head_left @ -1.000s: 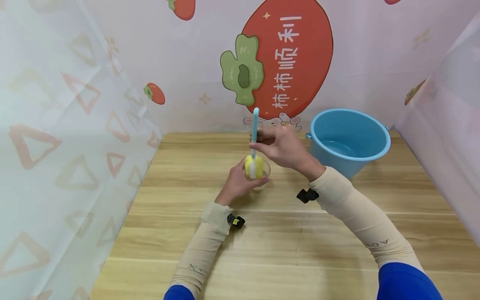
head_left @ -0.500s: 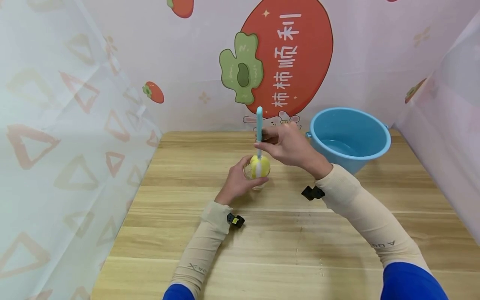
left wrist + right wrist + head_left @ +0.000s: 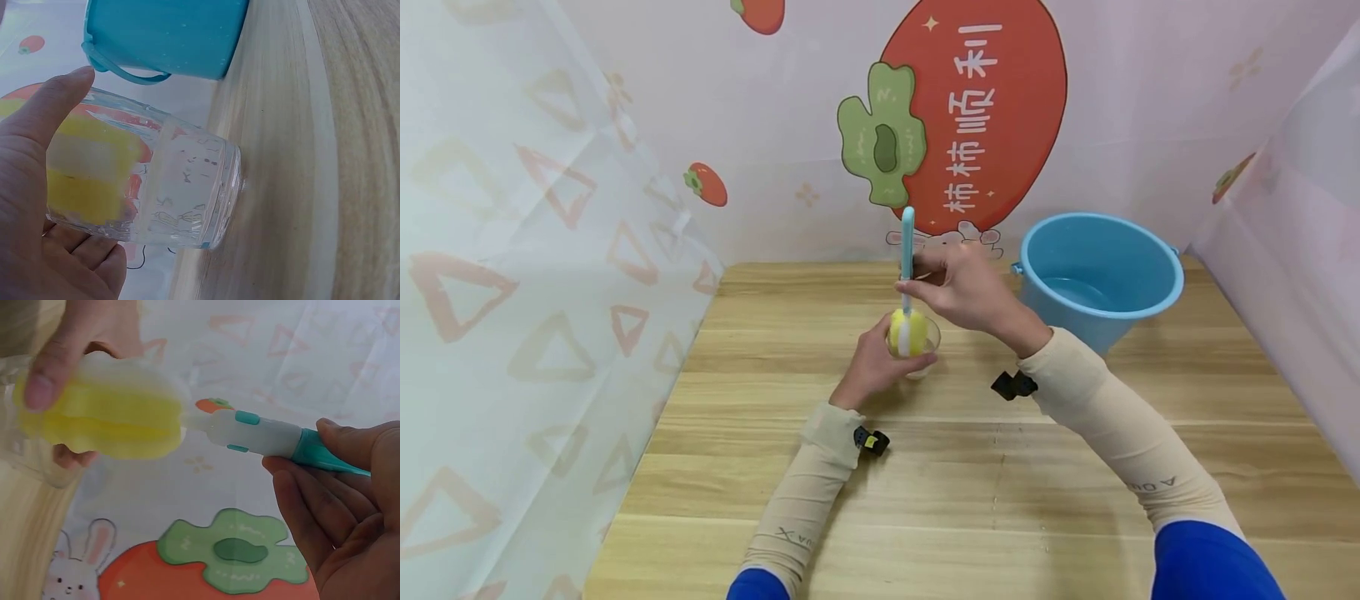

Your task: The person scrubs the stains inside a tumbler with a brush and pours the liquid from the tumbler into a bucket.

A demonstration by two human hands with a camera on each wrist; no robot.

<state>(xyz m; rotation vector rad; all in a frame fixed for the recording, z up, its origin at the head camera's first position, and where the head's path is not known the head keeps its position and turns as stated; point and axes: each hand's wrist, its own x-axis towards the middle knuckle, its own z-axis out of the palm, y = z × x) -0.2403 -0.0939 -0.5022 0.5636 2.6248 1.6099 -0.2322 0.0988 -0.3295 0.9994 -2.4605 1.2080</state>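
Left hand is gripping one glass; right hand is pinching one brush; backdrop behind glass is reading "柿柿顺利".

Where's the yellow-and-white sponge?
Near the head view's centre, the sponge is partly inside the clear tumbler in the left hand, left of the blue plastic bucket.

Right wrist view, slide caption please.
Right hand pinching a teal and white brush handle, its yellow and white sponge head partly inside a clear cup in the left hand.
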